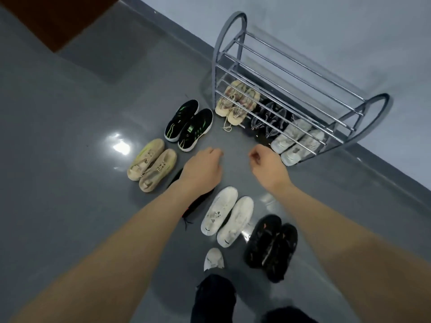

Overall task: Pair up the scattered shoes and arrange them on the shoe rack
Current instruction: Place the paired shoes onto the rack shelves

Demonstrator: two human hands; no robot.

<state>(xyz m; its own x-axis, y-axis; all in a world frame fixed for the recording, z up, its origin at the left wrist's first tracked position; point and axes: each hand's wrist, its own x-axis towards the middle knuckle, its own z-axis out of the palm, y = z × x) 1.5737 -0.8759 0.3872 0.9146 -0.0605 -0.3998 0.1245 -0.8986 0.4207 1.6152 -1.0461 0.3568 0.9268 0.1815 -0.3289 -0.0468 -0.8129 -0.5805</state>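
A chrome shoe rack (303, 73) stands against the wall. Its bottom tier holds a beige pair (235, 103), a black pair (268, 120) and a light grey pair (296, 143). On the floor lie a black-and-green pair (189, 124), a tan pair (151, 164), a white pair (227, 215) and a black pair with orange marks (271, 245). A dark shoe (198, 201) lies partly hidden under my left arm. My left hand (203, 169) and my right hand (268, 166) hover over the floor in front of the rack, fingers loosely curled, holding nothing.
The grey glossy floor (70, 136) stretches to the left, with a brown mat or door edge (53, 19) at the top left. The upper tiers of the rack carry no shoes. My own white shoe (213, 258) and dark trouser legs show at the bottom.
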